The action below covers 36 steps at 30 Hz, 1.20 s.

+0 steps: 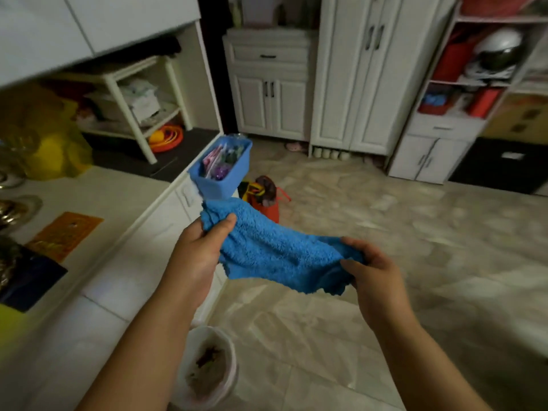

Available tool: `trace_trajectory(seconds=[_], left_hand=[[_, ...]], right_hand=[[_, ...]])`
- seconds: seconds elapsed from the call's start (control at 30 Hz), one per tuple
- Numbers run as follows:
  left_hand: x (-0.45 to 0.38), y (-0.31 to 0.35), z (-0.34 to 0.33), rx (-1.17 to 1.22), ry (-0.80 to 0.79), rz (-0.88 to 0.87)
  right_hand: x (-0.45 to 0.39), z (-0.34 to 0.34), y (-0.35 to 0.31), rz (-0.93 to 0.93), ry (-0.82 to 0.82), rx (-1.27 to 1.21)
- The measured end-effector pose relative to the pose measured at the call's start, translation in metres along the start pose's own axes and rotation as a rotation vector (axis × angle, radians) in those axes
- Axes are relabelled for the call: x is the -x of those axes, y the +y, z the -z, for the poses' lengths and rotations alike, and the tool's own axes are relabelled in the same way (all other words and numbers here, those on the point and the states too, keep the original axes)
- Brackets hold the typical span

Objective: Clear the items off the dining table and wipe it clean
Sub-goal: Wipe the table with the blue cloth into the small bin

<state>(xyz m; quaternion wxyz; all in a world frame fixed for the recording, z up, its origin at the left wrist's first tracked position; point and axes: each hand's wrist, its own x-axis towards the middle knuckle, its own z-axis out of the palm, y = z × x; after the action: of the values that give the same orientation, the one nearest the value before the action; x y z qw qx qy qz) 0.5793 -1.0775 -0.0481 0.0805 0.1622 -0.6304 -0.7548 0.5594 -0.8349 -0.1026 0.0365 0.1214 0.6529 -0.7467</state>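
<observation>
Blurred tiled floor (370,292), blue cloth (275,250) pinched by left hand (198,250), right hand (373,271) (fingertips hidden)

White tabletop (98,256) at left; tiled floor (385,292) at right.
On the tabletop: a blue bin (221,170) of packets at the far corner, overhanging the edge; an orange sheet (65,232) and a dark blue item (26,280) near the left side; a yellow bag (50,143) further back. On the floor: a red bag (267,197) beside the cabinet front and a white bucket (207,369) holding scraps.
</observation>
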Motion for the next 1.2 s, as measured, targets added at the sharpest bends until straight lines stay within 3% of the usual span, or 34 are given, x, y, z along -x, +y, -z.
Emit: trace_trajectory(seconds=[0.37, 0.67, 0.9, 1.2], left_hand=[[0.000, 0.002, -0.045, 0.071, -0.347, 0.013], [0.044, -0.014, -0.075, 0.104, -0.435, 0.097], [0.123, -0.027, -0.122, 0.061, -0.669, 0.146], [0.306, -0.076, -0.186, -0.134, -1.013, 0.195]], right_hand=[[0.099, 0.064, -0.019, 0.211, 0.497, -0.115], [0.187, 0.097, -0.040, 0.379, 0.542, -0.183], [0.291, 0.149, -0.042, 0.454, 0.674, -0.216], [0.475, 0.236, -0.014, 0.516, 0.894, -0.238]])
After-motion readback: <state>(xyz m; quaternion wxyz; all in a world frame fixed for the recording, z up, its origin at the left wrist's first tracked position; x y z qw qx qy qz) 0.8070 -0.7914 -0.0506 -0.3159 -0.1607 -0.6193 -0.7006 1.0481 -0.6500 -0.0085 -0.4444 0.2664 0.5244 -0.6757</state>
